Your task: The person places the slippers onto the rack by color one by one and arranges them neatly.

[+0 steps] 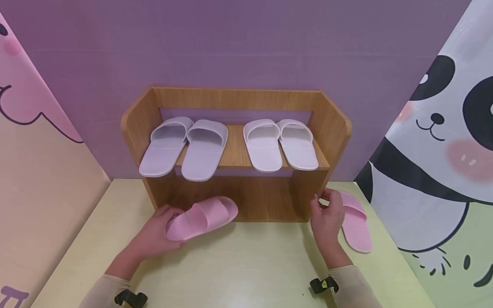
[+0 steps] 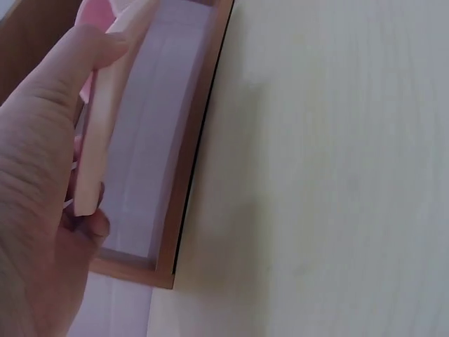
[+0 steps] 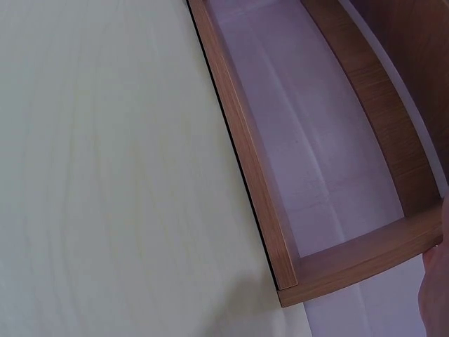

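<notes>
In the head view, my left hand [image 1: 159, 233] grips a pink slipper [image 1: 215, 214] by its toe end, in front of the lower left of a wooden shoe rack [image 1: 239, 97]. The left wrist view shows the thumb over one face of the slipper [image 2: 105, 133] and fingers curled under the other. At the rack's right side panel [image 1: 332, 128], my right hand [image 1: 329, 218] pinches the front edge between thumb and fingers. Just right of that hand, a second pink slipper [image 1: 357, 224] lies on the table, partly hidden by it.
On the upper shelf stand a pale lilac left pair of slippers [image 1: 204, 158] and a white right pair [image 1: 263, 149], toes jutting past the front edge. The rack stands on a light wooden table [image 1: 246, 265] against a purple wall [image 1: 239, 42]. Cartoon-printed panels flank both sides.
</notes>
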Demonstrator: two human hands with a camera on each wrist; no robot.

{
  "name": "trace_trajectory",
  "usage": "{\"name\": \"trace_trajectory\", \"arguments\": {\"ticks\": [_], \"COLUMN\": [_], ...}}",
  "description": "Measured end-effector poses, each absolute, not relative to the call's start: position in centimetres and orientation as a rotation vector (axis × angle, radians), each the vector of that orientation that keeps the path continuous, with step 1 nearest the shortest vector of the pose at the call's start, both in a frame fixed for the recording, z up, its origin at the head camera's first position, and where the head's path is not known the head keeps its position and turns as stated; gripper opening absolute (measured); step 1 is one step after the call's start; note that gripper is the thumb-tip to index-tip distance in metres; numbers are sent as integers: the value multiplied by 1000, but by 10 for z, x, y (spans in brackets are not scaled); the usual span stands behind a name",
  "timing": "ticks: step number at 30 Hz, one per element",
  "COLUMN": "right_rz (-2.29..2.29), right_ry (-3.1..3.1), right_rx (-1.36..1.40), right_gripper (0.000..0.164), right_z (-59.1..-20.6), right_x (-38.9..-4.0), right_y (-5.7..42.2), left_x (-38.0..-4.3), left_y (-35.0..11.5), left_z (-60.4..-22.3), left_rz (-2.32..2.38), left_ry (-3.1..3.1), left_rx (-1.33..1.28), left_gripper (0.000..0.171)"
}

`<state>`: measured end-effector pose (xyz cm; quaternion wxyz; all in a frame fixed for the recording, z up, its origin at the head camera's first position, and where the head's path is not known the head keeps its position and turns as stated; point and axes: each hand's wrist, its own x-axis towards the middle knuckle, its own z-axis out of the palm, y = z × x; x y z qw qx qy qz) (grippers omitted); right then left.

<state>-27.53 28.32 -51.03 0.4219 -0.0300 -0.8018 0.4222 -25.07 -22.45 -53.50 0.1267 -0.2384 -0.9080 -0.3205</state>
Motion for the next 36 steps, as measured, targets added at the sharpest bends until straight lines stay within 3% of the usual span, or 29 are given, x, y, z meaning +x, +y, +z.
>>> {"name": "trace_trajectory", "arguments": {"ticks": [15, 36], "right_rz": [1038, 1039], "right_ry": [-2015, -1990], "right_rx": [-85, -80], "right_gripper": [20, 19], "right_z": [-512, -511], "right_x": [-278, -278], "right_y": [284, 283], "left_x": [-255, -260], "left_y": [-204, -182], "left_z": [-529, -537], "left_rz": [-906, -896], "left_ry": [-2544, -2438], "left_rx": [-435, -288], "left_gripper": [79, 76]}}
